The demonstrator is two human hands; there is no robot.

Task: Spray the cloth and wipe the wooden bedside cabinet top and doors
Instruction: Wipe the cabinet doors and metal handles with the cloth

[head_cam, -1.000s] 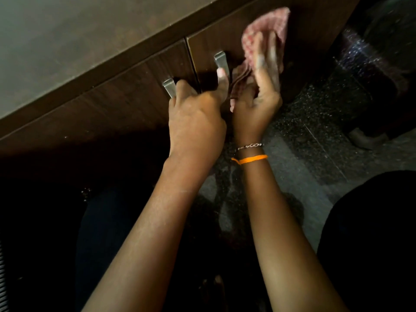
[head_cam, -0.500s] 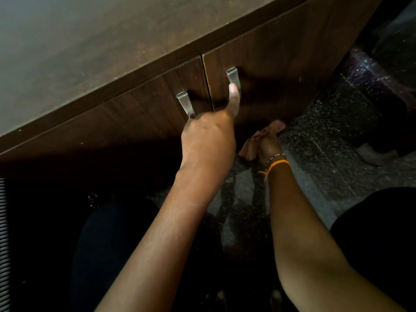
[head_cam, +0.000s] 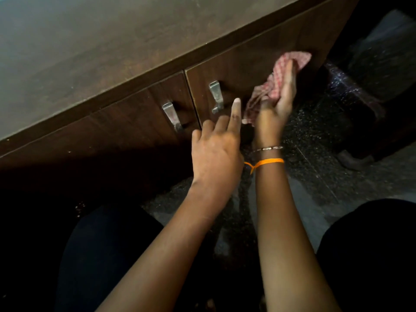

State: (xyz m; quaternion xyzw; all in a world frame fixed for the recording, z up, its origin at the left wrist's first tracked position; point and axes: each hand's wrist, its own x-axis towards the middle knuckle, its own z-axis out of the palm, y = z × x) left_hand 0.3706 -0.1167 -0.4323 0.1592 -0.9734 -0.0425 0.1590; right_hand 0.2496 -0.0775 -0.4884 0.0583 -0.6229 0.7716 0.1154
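Observation:
The dark wooden cabinet has a wide top and two doors, a left door and a right door, each with a metal handle. My right hand presses a red-and-white checked cloth flat against the right door, fingers straight. My left hand hovers in front of the doors below the handles, fingers loosely spread, forefinger pointing up, holding nothing. No spray bottle is in view.
A dark speckled stone floor lies below the cabinet. A dark furniture leg stands at the right. My knees in dark clothing fill the lower corners.
My right hand rose from low near the floor and now presses the cloth high on the right door. My left hand came off the right handle and drew back slightly.

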